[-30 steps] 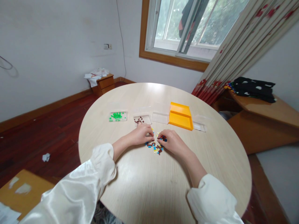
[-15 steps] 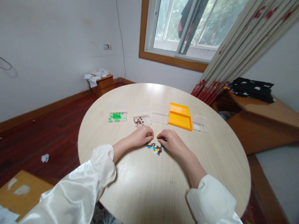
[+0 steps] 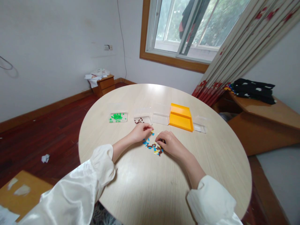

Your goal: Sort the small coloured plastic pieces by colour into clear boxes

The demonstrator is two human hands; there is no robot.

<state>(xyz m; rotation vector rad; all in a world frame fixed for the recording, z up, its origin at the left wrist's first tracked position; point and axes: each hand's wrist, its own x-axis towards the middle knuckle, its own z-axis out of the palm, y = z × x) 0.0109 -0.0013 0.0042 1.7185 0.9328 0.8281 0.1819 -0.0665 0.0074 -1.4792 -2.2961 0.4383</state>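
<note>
A loose pile of small brown, blue and yellow building bricks (image 3: pixel 151 146) lies on the table between my hands. My left hand (image 3: pixel 141 132) is above the pile's far left side, just in front of the clear box with brown bricks (image 3: pixel 143 120). Its thumb and fingers are pinched together, and whatever is between them is too small to make out. At the pile's right edge, my right hand (image 3: pixel 170 142) has its fingers curled down in a pinch, partly covering some bricks. What those fingertips hold is hidden.
Beyond the hands stand a clear box of green bricks (image 3: pixel 118 117), a clear box (image 3: pixel 160 119), an open yellow box (image 3: pixel 181 117) and a small clear box (image 3: pixel 200 127) on the round table (image 3: pixel 145 193). A curtain (image 3: pixel 225 53) hangs at the right.
My left hand has moved up and slightly left, away from the pile, uncovering blue and yellow bricks. My right hand has shifted slightly left over the pile.
</note>
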